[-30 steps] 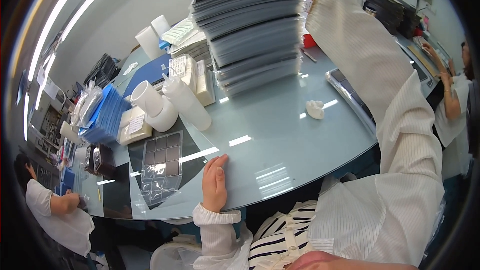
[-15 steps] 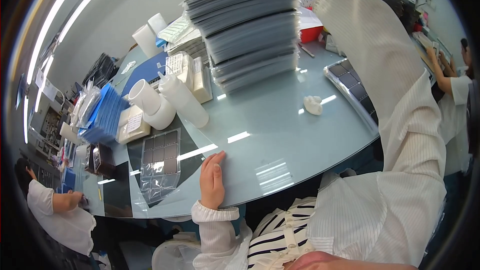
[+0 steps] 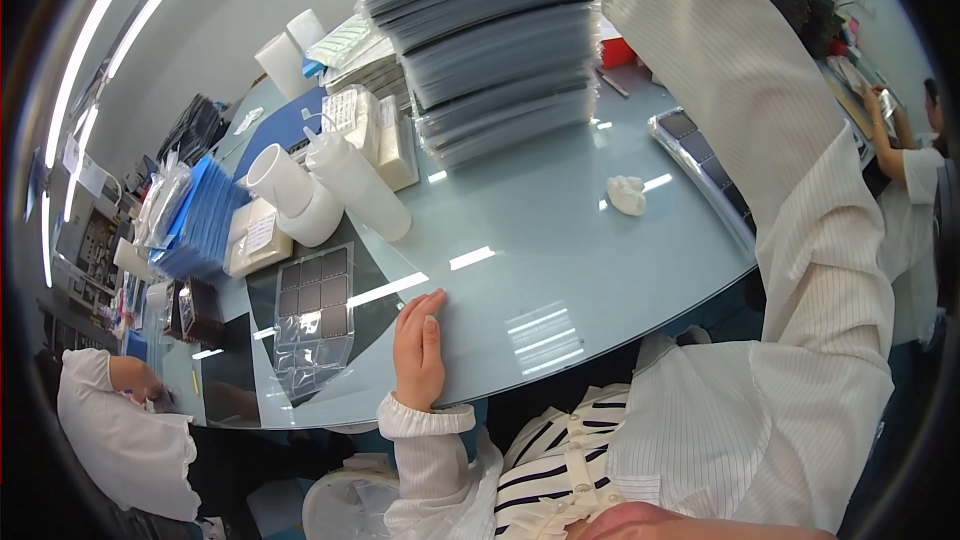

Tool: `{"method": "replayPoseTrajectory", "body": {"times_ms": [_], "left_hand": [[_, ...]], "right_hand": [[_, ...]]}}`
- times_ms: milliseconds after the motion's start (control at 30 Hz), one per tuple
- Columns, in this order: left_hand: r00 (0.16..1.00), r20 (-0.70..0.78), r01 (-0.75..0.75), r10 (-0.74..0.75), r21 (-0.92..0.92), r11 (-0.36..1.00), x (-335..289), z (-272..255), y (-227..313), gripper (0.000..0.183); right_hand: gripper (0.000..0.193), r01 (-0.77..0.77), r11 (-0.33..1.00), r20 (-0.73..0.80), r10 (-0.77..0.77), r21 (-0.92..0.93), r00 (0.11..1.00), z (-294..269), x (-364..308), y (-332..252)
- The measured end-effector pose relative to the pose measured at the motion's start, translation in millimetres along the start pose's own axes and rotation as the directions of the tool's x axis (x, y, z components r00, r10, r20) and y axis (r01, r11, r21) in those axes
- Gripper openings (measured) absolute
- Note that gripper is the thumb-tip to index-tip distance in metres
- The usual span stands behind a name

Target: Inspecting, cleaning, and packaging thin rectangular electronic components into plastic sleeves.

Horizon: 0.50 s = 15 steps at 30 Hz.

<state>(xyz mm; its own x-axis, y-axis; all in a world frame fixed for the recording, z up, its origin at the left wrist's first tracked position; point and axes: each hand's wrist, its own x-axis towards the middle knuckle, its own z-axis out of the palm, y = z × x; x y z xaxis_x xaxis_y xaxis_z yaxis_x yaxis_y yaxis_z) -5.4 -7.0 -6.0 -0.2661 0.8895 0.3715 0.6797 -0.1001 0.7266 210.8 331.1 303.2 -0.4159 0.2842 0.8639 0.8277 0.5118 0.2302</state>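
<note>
My left hand rests on the glass-topped table near its front edge, fingers stretched out, holding nothing. Beside it on the left lies a clear pocket sheet with several dark square pieces in its upper pockets. A tall stack of dark sheets in clear sleeves stands at the far middle, its top cut off by the picture's edge. Toward the top of that stack reaches my right arm; the hand itself is beyond the upper edge. Under the right forearm is another pile of pocketed dark squares.
A white crumpled wad sits right of the stack. To the left stand a squeeze bottle, a white round container, cream-coloured blocks and blue sleeved sheets. Other people sit at far left and far right.
My right hand, at the top of the stack before, has passed out of the picture. The view has shifted slightly, with the stack appearing higher. My left hand stays resting on the table.
</note>
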Motion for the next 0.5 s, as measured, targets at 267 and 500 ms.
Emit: {"method": "replayPoseTrajectory", "body": {"times_ms": [267, 500], "left_hand": [[1.000, 0.002, 0.007, -0.007, 0.033, 0.999, 2.1, 2.2, 3.3, 0.041], [0.997, 0.024, -0.079, 0.079, 0.030, 0.996, 3.1, 5.2, -0.7, 0.039]], "right_hand": [[0.023, 0.158, 0.940, -0.050, -0.150, 0.302, 0.987, 8.1, -9.3, 25.3], [0.015, 0.933, 0.337, -0.991, 0.009, 0.127, 0.132, -15.6, -44.4, -51.3]]}}
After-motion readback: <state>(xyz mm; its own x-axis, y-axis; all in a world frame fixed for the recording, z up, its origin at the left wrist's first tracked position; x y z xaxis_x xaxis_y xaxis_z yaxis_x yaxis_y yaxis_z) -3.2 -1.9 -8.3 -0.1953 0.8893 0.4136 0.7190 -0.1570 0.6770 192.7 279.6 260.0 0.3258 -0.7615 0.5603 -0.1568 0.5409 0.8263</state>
